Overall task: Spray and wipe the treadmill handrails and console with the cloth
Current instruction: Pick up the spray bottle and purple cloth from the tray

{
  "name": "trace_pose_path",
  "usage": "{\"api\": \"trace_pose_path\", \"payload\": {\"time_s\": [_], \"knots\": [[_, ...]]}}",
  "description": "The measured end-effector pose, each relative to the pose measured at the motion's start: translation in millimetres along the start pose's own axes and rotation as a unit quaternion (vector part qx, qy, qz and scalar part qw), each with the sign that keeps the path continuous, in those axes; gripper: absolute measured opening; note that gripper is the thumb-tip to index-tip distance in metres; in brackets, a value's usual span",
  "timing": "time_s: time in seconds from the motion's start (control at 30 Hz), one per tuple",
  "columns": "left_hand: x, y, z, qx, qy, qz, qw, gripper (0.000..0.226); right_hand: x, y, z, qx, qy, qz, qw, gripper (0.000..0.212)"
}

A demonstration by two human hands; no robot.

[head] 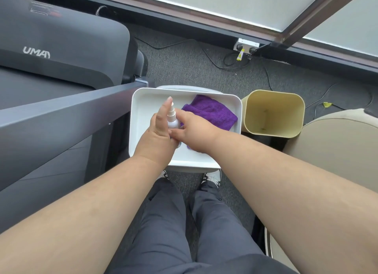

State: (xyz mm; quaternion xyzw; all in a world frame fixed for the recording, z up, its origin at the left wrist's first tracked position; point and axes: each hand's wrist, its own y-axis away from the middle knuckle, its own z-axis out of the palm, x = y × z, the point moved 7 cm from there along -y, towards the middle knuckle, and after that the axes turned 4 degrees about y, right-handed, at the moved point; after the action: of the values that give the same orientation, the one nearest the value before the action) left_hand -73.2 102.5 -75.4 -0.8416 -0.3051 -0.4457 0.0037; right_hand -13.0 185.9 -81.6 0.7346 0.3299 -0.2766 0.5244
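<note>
A small white spray bottle [171, 120] stands upright over the white tray [143, 101], between my two hands. My right hand [196, 131] curls its fingers and thumb round the bottle's body, reaching across a folded purple cloth [212, 112] that lies in the tray's right half. My left hand [157, 130] lies against the bottle's left side with its fingers straight, pointing up past the nozzle. The dark treadmill handrail [61, 112] runs across the left, just beside the tray. The console is out of view.
The treadmill's motor cover [61, 46] and belt fill the upper left. A beige bin [274, 114] stands right of the tray, a beige padded seat [337, 146] further right. Cables and a floor socket [245, 47] lie on the grey carpet by the window frame.
</note>
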Motion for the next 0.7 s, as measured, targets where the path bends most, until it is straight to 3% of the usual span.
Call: {"api": "trace_pose_path", "payload": {"time_s": [0.1,0.17,0.23,0.27,0.33,0.47,0.6,0.7], "knots": [[-0.6,2.9,2.1,0.005,-0.003,-0.022,1.0,0.099,15.7,4.1,-11.2,-0.029,-0.035,0.04,0.998,0.045],[-4.1,5.8,0.1,0.021,-0.016,-0.046,0.999,0.09,39.4,-0.6,-47.4,0.071,0.019,0.096,0.993,0.052],[-9.1,8.8,0.5,0.017,-0.014,-0.069,0.997,0.088,62.3,-3.8,-86.4,0.184,0.174,0.163,0.953,0.044],[-11.9,9.5,0.9,0.009,-0.012,-0.083,0.996,0.087,70.7,-5.9,-94.6,0.192,0.234,0.193,0.933,0.043],[-16.6,9.1,2.3,-0.008,-0.011,-0.104,0.994,0.086,83.6,-14.2,-93.3,0.163,0.272,0.228,0.921,0.048],[-19.4,5.6,8.8,-0.032,0.008,-0.12,0.992,0.082,99.1,-18.1,-88.1,0.207,0.267,0.266,0.903,0.047],[-21.6,3.7,16.8,-0.044,0.015,-0.138,0.989,0.078,112.5,-10.2,-75.8,0.19,0.299,0.258,0.899,0.05],[-23.9,7.0,16.2,-0.045,0.02,-0.146,0.988,0.075,123.2,-12.8,-72.2,0.137,0.205,0.317,0.916,0.046]]}}
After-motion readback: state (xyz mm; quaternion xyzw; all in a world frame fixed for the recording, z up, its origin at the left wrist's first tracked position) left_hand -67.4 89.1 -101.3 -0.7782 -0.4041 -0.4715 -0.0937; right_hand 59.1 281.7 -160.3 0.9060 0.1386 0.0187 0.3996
